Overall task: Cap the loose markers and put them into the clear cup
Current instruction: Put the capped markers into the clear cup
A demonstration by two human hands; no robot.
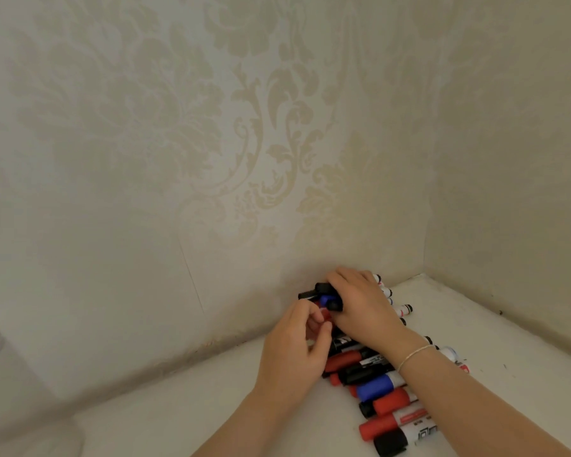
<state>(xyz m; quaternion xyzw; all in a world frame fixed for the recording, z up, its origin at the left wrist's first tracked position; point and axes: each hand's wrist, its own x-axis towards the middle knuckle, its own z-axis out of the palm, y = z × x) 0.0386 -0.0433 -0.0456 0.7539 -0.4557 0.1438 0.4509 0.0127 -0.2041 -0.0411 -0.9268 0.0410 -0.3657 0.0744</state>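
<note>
Many markers (381,387) lie piled on the white surface (211,400) by the wall, none visibly cupped; the left hand (297,351) pinches a red cap (325,314), the right hand (363,305) grips several markers, and no clear cup is plainly visible.

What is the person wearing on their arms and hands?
Almost nothing. Both forearms are bare, with no sleeves in view and no gloves. The left hand has no ring, watch or band that shows. The right hand has one thin, pale bracelet around its wrist, like a fine string or chain. No rings show on its fingers.
</note>
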